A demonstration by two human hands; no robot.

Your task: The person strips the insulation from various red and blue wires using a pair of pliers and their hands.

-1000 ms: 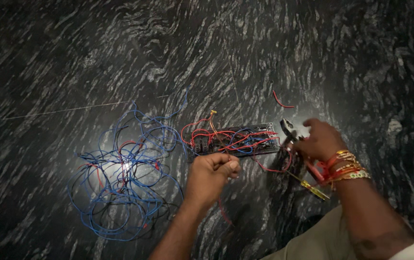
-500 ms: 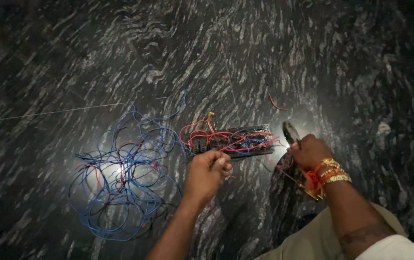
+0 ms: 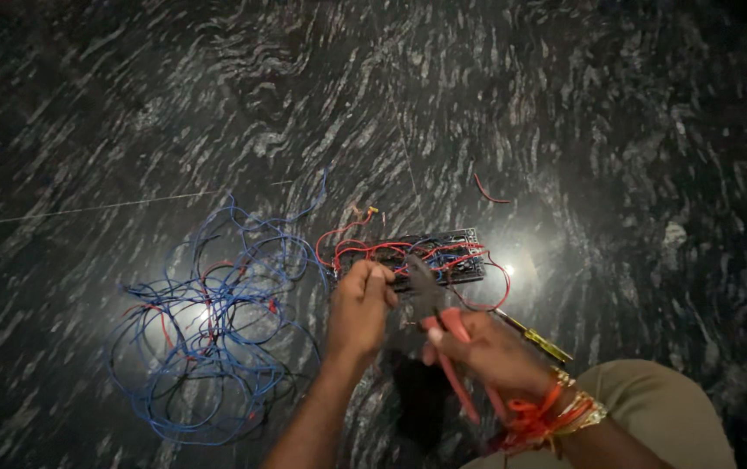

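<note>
- Dark polished stone floor [image 3: 564, 104] with pale swirling veins fills the whole view; two bright glare spots lie on it, one beneath the wire tangle and one just right of the board.
- Left hand [image 3: 360, 308]: fingers curled nearly closed, thumb and fingertips pinched at the near-left edge of the board; a thin wire seems to be between them, though it is too small to tell for certain.
- Right hand [image 3: 490, 352]: wrapped around the red handles of a pair of pliers [image 3: 443, 326], whose dark jaws point up toward the board and sit just beside the left fingertips. Gold bangles and an orange thread band [image 3: 556, 412] circle this wrist.
- Wired board [image 3: 425, 256]: a dark rectangular panel lying flat on the floor, laced with red and blue wires, directly ahead of both hands.
- Loose tangle of blue wire [image 3: 208, 339], with a few red strands, spread out to the left of the board.
- Yellow-handled screwdriver [image 3: 542, 340] on the floor just right of the right hand.
- Short red wire offcut [image 3: 488, 191] lying alone, up and right of the board.
</note>
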